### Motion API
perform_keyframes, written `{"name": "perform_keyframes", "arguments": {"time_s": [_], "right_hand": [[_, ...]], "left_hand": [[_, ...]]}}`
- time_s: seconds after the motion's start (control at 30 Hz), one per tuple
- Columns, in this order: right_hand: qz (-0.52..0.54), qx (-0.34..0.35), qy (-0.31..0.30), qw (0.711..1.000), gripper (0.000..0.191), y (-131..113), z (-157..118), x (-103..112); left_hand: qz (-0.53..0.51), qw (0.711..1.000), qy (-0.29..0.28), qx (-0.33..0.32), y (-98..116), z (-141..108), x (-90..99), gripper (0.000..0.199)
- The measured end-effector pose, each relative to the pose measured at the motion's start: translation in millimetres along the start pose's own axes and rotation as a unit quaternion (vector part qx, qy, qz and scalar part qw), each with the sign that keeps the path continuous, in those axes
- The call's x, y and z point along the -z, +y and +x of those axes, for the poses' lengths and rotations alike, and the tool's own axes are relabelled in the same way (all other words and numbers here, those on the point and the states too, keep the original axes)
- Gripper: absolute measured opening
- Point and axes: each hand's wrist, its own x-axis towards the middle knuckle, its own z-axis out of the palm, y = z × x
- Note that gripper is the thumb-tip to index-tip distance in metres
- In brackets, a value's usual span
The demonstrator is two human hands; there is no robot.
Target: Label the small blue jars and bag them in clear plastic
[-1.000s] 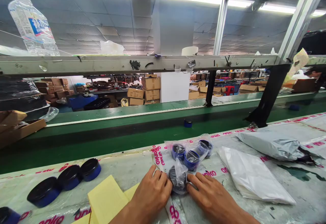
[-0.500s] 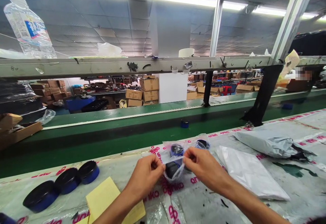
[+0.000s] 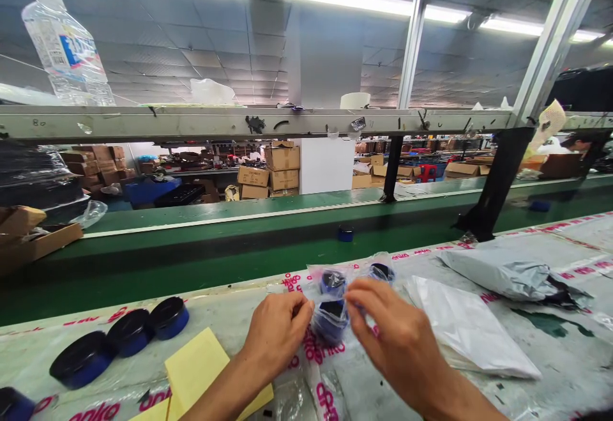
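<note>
Just ahead at twelve o'clock, a bagged blue-and-black round tin sat on the desk between both hands: left hand fingers curled, right hand fingers half open; whether either gripped it was unclear.

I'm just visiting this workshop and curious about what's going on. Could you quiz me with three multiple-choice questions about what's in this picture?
1. Where is the small blue container?
A. On a yellow sheet
B. On the green conveyor belt
C. Inside a cardboard box

2. What colour are the sides of the three round containers in a row at the left?
A. Blue
B. Red
C. White

3. What state is the clear plastic bag in, between the left hand and right hand?
A. Empty
B. Torn into strips
C. Holding dark round containers

Answers:
1. B, it sits on the belt.
2. A, blue shows below their black tops.
3. C, they show through the plastic.
</note>
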Motion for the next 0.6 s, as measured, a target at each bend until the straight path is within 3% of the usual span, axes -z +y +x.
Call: {"name": "perform_keyframes", "arguments": {"time_s": [0.07, 0.17, 0.27, 0.53, 0.6], "right_hand": [[-0.008, 0.026, -0.051, 0.998, 0.021, -9.6, -2.8, -7.4], [-0.018, -0.016, -0.164, 0.986, 0.040, -13.9, -3.7, -23.6], [0.004, -0.071, -0.215, 0.974, 0.028, -7.5, 0.5, -33.6], [0.096, -0.189, -0.130, 0.969, 0.008, 14.7, 7.6, -8.9], [0.075, -0.226, -0.092, 0.967, 0.016, 27.7, 4.9, -1.9]], "left_hand": [[0.021, 1.000, 0.006, -0.008, 2.5, 0.4, 0.4, 0.037], [0.044, 0.999, 0.019, -0.023, 3.6, 0.5, -0.8, 0.034], [0.052, 0.998, 0.017, -0.025, 2.4, -0.7, -3.1, 0.034], [-0.025, 1.000, 0.011, -0.011, 4.5, -7.4, -11.2, 0.038], [-0.051, 0.999, 0.004, -0.008, 5.2, -11.3, -10.8, 0.042]]}}
